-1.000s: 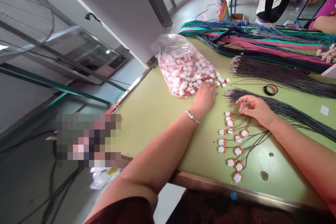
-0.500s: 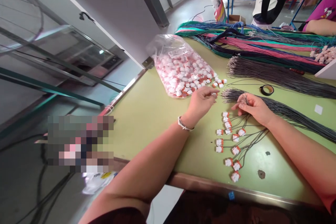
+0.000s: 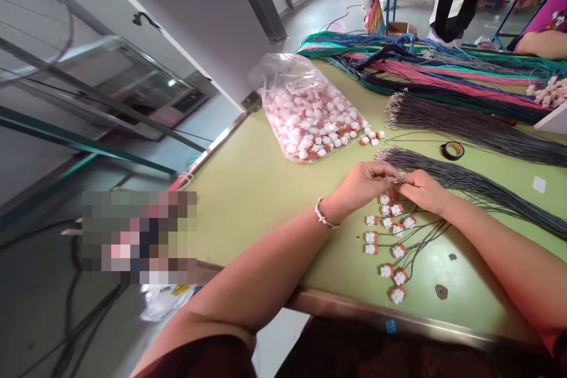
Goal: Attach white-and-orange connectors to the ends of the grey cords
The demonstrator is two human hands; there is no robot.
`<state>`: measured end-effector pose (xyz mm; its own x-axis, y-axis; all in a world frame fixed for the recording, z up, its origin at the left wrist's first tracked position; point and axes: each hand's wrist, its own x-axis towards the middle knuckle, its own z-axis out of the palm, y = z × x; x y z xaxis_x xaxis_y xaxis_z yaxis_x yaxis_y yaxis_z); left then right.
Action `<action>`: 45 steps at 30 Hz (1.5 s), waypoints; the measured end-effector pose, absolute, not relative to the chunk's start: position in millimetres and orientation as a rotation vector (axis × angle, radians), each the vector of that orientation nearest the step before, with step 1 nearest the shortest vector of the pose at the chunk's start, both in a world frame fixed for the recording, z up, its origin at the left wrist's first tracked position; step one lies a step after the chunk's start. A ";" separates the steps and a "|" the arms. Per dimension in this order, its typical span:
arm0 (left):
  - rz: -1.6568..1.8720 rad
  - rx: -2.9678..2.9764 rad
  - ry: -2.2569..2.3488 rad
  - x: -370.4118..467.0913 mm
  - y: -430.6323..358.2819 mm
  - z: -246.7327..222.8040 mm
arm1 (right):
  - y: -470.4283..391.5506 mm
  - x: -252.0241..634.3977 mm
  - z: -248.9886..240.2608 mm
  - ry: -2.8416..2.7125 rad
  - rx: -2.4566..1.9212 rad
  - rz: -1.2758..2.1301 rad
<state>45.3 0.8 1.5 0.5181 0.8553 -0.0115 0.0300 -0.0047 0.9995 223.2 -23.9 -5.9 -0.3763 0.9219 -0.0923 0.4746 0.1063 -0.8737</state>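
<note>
My left hand (image 3: 370, 184) and my right hand (image 3: 420, 189) meet above the green table. Dark wires with thin metal ends are pinched in my right hand. My left fingers press together right beside those ends; whatever they hold is too small to make out. Below the hands lie several white-and-orange connectors (image 3: 398, 251) on dark wires. A bundle of dark wires (image 3: 478, 189) runs rightward behind my right hand. Past my left hand, a clear bag (image 3: 310, 118) is full of white-and-orange connectors, with several loose connectors (image 3: 374, 142) at its corner.
A roll of black tape (image 3: 452, 150) lies right of the loose connectors. Behind are another dark wire bundle (image 3: 469, 130) and long coloured wires (image 3: 407, 77). A person's arm (image 3: 543, 44) shows at the upper right. The table's metal edge (image 3: 354, 310) runs along the front.
My left hand has moved right and down, from beside the loose connectors to my right hand. My right fingers have closed in towards it.
</note>
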 end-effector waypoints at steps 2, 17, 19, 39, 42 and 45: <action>0.775 1.414 0.884 46.9 0.2 -1.2 | -24.2 222.3 -5.8 -1.830 -1.341 1.203; 0.779 1.200 0.883 41.6 4.0 -9.0 | -27.0 217.3 -5.1 -1.574 -1.437 0.959; 0.819 1.028 0.813 38.1 5.6 -10.1 | -28.1 217.0 -5.1 -1.480 -1.451 0.965; 0.753 0.829 0.692 33.8 4.6 -14.2 | -33.6 213.5 -3.7 -1.576 -1.559 0.818; 0.767 0.838 0.688 33.6 4.8 -15.0 | -33.5 214.0 -4.8 -1.592 -1.570 0.799; 0.757 0.876 0.687 33.6 5.7 -16.3 | -33.4 214.3 -6.2 -1.612 -1.574 0.780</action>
